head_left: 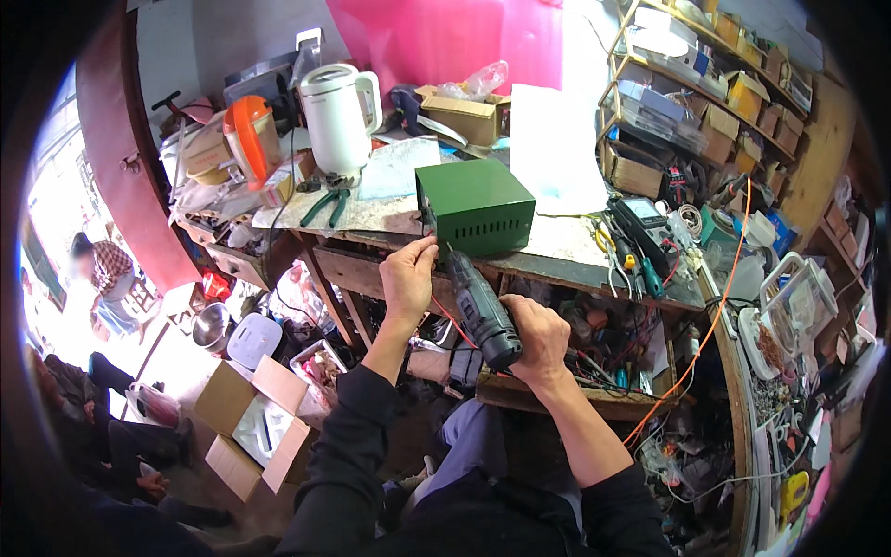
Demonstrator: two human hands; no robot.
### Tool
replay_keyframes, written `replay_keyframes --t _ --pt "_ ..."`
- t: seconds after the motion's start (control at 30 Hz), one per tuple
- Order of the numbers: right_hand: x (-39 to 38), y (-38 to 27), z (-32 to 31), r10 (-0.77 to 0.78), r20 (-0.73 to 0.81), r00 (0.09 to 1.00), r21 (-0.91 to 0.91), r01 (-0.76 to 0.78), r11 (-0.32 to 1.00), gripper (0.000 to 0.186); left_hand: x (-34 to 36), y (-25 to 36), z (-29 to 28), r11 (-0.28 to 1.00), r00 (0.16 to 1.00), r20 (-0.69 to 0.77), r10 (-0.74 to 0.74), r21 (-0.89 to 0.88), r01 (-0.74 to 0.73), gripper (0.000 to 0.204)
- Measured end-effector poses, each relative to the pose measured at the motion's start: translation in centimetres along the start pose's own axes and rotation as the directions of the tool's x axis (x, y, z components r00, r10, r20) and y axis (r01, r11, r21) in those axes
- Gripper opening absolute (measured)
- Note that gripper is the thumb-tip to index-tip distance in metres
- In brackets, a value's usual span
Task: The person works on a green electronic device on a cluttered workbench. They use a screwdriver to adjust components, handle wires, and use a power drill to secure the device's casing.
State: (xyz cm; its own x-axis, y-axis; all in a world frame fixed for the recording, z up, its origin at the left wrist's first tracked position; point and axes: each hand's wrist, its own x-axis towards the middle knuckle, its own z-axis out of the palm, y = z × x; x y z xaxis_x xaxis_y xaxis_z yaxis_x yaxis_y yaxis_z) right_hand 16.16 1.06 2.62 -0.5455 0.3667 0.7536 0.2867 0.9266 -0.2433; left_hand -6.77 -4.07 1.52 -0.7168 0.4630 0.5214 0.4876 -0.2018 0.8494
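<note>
A green metal box (478, 206) with a row of vent slots in its front sits at the front edge of the workbench. My right hand (541, 339) is wrapped round the rear of a dark cordless drill (484, 316), its nose pointing up at the box's lower front left corner. Beside that corner my left hand (408, 277) is closed in a pinch, thumb and forefinger by the drill's tip. Whatever lies between those fingertips is too small to make out. The drill's tip and the box's bottom edge meet or nearly meet there; I cannot tell which.
Green-handled pliers (327, 206) and a white jug-shaped appliance (338, 121) stand left on the bench (380, 212). Screwdrivers (652, 277) and a meter (642, 215) lie right. An orange cable (719, 311) hangs down. An open carton (232, 471) and seated people are at lower left.
</note>
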Motion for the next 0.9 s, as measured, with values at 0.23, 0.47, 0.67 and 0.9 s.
replay_keyframes --t 0.23,0.47,0.67,0.9 --pt "-0.1 -0.1 0.4 0.001 -0.021 1.0 0.025 -0.001 1.0 0.037 0.0 -0.3 -0.1 1.0 0.999 -0.035 0.019 -0.003 -0.019 0.021" --pt "0.8 1.6 -0.2 -0.025 0.072 0.997 0.199 0.01 0.98 0.039 0.3 0.2 -0.1 0.994 0.997 -0.004 0.072 0.085 -0.071 0.02" --pt "1.5 2.2 0.2 -0.029 0.104 0.994 0.18 0.01 0.984 0.048 1.0 -0.6 -0.9 0.995 0.997 0.036 0.064 0.08 -0.066 0.02" --pt "1.2 1.7 0.0 -0.035 0.04 0.999 0.12 0.03 0.992 0.045 -0.1 0.4 0.1 0.965 0.997 -0.026 -0.07 -0.255 0.061 0.023"
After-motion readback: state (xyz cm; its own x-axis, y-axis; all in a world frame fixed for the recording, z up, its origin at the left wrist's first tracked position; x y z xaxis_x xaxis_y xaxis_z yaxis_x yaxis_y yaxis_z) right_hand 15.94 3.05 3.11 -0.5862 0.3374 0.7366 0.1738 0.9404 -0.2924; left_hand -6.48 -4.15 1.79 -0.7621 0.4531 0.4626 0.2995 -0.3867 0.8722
